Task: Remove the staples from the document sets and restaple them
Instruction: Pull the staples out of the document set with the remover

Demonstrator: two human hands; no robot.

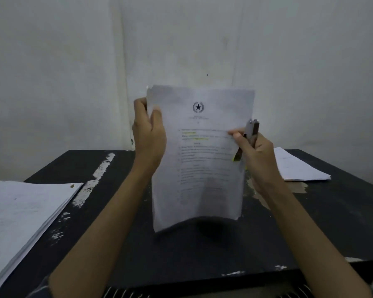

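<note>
**Document set held upright in both hands over the desk**

A pale grey plaster wall (pixel 73 61) fills the view behind the white printed document set with a star emblem (pixel 200 173). Beneath the document set lies the black painted desk (pixel 181 254), its top scuffed and flaking white in streaks.

To the left of the document set, a thick stack of white paper sheets (pixel 24 216) lies flat, overhanging the desk's edge. The document set itself stands upright with its printed face toward the camera. Its pages bow outward and its bottom edge is at or just above the desk top; whether it touches cannot be told. To its right and a little behind, a thinner pile of white printed sheets (pixel 297 166) lies flat.

The left hand (pixel 149 134) grips the document set's left edge near the top, thumb across the front and fingers curled behind. The right hand (pixel 256 155) is at the right edge, about mid-height. Its thumb and forefinger pinch the paper, and its other fingers are curled round a small silver metal stapler with a yellow-green end (pixel 251 132), which lies just beside that edge.
</note>
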